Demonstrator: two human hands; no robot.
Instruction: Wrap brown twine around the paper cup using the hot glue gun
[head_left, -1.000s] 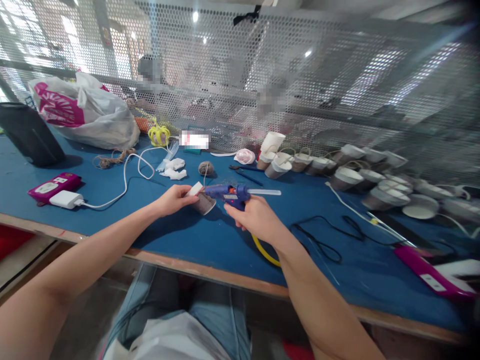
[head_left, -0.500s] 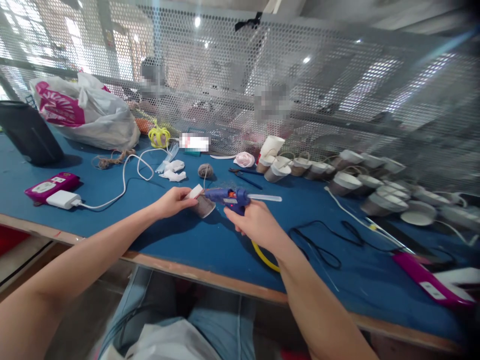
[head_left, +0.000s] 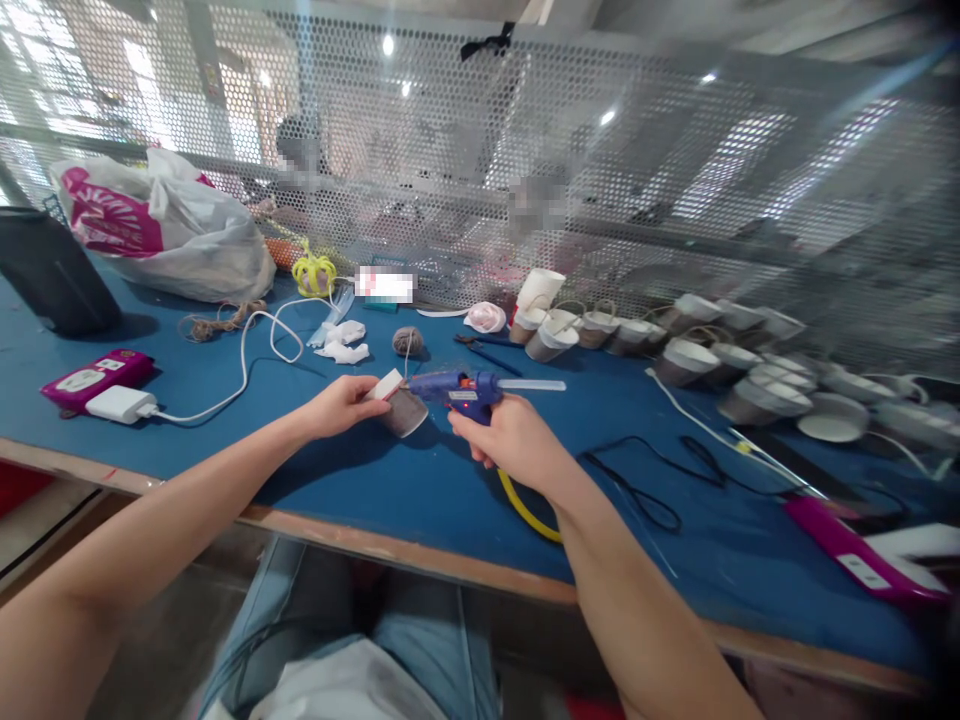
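Note:
My right hand [head_left: 506, 435] is wrapped round the handle of a blue glue gun [head_left: 454, 388]. A clear glue stick [head_left: 536, 385] sticks out of its back end. The gun's nozzle points left and meets the rim area of a small grey-brown cup [head_left: 407, 414]; whether they touch I cannot tell. Fingers of my left hand [head_left: 341, 405] pinch this cup by its white rim, and it lies tilted just above the table. Behind the cup is a ball of grey yarn [head_left: 408, 342], with a strand running down toward the cup.
Several small cups [head_left: 690, 362] with white rims and cord handles stand at the right. Pliers [head_left: 491, 352] and a pink ribbon roll [head_left: 486, 318] lie behind the gun. Purple power strips [head_left: 862, 555], a black cable [head_left: 637, 490], a plastic bag [head_left: 202, 245] and a dark container [head_left: 56, 270] surround the workspace.
My view has shifted slightly. The glue gun and the cup keep nearly the same position against each other, with both hands still gripping them.

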